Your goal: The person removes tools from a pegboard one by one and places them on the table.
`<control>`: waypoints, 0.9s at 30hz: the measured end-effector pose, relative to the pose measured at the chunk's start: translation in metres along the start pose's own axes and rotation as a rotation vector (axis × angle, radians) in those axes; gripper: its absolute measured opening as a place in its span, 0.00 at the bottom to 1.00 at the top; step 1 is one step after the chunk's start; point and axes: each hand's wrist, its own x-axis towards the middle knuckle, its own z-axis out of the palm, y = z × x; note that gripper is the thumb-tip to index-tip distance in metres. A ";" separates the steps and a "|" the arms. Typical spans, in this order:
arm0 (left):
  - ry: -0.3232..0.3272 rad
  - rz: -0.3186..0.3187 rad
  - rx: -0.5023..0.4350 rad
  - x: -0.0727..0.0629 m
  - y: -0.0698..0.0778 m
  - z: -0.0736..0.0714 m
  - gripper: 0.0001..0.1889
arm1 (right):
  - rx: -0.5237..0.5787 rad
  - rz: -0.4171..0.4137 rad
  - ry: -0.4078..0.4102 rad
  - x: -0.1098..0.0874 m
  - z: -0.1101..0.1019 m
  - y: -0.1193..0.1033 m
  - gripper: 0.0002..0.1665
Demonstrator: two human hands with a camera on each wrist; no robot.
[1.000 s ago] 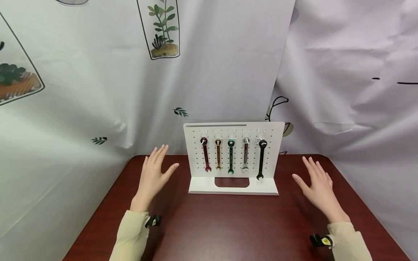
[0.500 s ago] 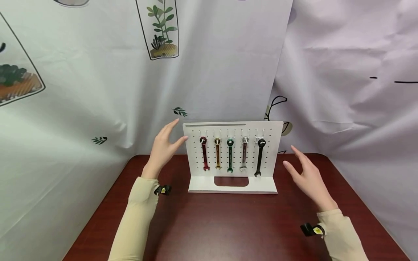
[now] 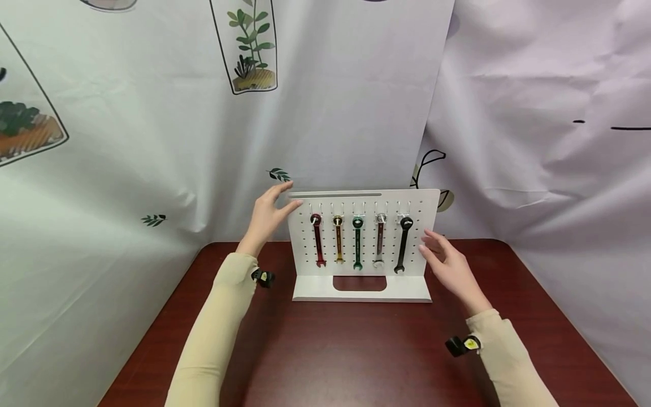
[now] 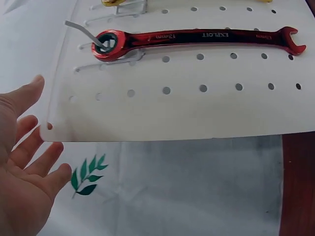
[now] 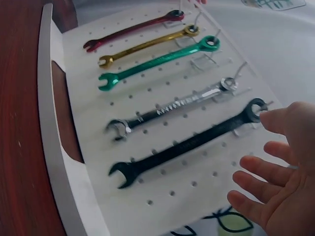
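A white pegboard stand (image 3: 329, 288) carries a row of hanging combination wrenches: a red wrench (image 3: 318, 242), a gold wrench (image 3: 339, 242), a green wrench (image 3: 358, 244), a silver wrench (image 3: 380, 243) and a black wrench (image 3: 403, 246). At the board's upper left corner is my left hand (image 3: 267, 213). Its thumb (image 4: 30, 94) is in front and some fingers reach behind the corner; whether they touch is unclear. My right hand (image 3: 452, 271) is at the board's right edge, nearest the black wrench, fingers spread and loosely bent, holding nothing.
The stand rests near the back of a dark red table (image 3: 325, 350). A printed cloth (image 3: 356, 102) hangs close behind it and along both sides. Each wrench hangs by its ring end on a hook that juts forward from the board.
My left hand has risen and moved right to the board's upper left corner. My right hand has moved left to its right edge. The stand and wrenches have stayed put.
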 end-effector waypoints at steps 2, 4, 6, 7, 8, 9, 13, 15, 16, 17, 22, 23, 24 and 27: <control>0.006 -0.011 -0.017 0.002 -0.003 0.002 0.31 | 0.016 0.020 -0.015 0.002 0.006 0.001 0.33; 0.013 -0.022 -0.046 0.003 -0.005 0.004 0.29 | 0.035 0.033 -0.030 0.005 0.011 0.001 0.33; 0.020 -0.037 -0.083 0.003 -0.006 0.005 0.28 | 0.052 0.045 -0.041 0.006 0.015 0.001 0.33; 0.022 -0.047 -0.103 0.002 -0.007 0.005 0.28 | 0.058 0.051 -0.045 0.007 0.017 0.001 0.33; 0.026 -0.057 -0.120 0.002 -0.008 0.006 0.27 | 0.063 0.057 -0.050 0.008 0.019 0.001 0.34; 0.031 -0.068 -0.138 0.003 -0.009 0.006 0.26 | 0.069 0.063 -0.053 0.009 0.021 0.001 0.34; 0.049 -0.105 -0.173 0.003 -0.013 0.009 0.24 | 0.089 0.087 -0.058 0.011 0.026 0.001 0.34; 0.058 -0.117 -0.185 0.003 -0.014 0.010 0.23 | 0.095 0.098 -0.063 0.011 0.029 0.001 0.34; 0.062 -0.121 -0.190 0.002 -0.015 0.010 0.22 | 0.095 0.104 -0.065 0.011 0.030 0.001 0.34; 0.066 -0.122 -0.193 0.002 -0.015 0.011 0.21 | 0.094 0.109 -0.069 0.012 0.031 0.001 0.34; 0.085 -0.122 -0.196 0.003 -0.014 0.013 0.18 | 0.112 0.127 -0.066 0.013 0.036 0.003 0.35; 0.086 -0.123 -0.191 0.003 -0.013 0.014 0.18 | 0.116 0.128 -0.064 0.013 0.037 0.004 0.35; 0.087 -0.125 -0.190 0.004 -0.013 0.015 0.18 | 0.120 0.133 -0.061 0.013 0.038 0.005 0.35; 0.084 -0.133 -0.188 0.006 -0.012 0.017 0.18 | 0.115 0.152 -0.054 0.014 0.041 0.008 0.35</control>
